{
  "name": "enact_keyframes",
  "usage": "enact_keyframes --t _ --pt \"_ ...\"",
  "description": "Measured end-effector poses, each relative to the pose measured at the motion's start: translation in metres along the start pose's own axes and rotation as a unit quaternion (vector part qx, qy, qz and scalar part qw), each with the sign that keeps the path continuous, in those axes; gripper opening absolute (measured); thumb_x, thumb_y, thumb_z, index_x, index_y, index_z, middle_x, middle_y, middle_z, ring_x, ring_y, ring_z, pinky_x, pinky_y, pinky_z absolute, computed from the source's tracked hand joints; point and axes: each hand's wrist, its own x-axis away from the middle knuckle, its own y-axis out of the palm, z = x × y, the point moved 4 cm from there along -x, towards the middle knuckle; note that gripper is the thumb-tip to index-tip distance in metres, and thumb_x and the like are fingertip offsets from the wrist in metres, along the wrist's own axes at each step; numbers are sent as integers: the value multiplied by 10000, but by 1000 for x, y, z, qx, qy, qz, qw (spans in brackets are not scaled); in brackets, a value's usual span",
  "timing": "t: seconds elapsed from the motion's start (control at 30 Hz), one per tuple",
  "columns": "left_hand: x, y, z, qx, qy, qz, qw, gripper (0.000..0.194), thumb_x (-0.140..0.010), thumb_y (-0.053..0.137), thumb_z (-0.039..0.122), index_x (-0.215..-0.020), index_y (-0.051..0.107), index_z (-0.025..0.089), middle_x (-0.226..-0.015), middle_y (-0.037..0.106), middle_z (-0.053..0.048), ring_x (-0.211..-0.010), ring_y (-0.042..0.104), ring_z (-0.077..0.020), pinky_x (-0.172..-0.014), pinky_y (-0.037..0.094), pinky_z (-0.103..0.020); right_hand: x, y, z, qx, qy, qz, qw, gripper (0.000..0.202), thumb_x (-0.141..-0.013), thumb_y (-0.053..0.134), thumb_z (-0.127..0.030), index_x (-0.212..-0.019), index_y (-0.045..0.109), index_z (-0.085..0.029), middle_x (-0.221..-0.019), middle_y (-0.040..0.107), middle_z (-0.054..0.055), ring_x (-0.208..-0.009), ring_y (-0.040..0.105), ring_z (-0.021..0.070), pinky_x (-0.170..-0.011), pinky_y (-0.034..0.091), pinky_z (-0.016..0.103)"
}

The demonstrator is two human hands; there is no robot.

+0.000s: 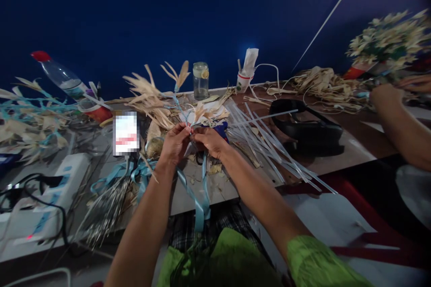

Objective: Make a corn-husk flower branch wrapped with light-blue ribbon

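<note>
My left hand (175, 142) and my right hand (211, 140) meet over the near edge of the table, fingers closed in a pinch. Between them is the stem of a dried-husk flower (182, 75), wrapped in light blue ribbon. A second husk bloom (200, 112) shows just above the fingertips. Loose blue ribbon (199, 208) hangs in a loop below the hands toward my lap. More blue ribbon (114, 177) lies left of my left wrist, beside a bundle of thin wires (107, 208). The fingers partly hide the join they grip.
Clear plastic strips (266, 136) and a black curved object (305, 128) lie to the right. A glass jar (201, 81) and paper cup (244, 81) stand at the back. A power strip (57, 195) and tilted bottle (63, 76) are left. Another person's arm (402, 123) works far right.
</note>
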Motion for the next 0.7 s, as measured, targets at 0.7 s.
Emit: enact_keyframes --t 0.7 --pt "5 3 -5 102 -116 -55 986 137 -662 673 199 -747 637 98 -464 405 53 -484 447 -50 -616 466 -192 1 -4 -7 -2 -35 18 999 169 -563 660 -250 -611 540 -141 -527 529 -43 -487 411 58 -467 263 191"
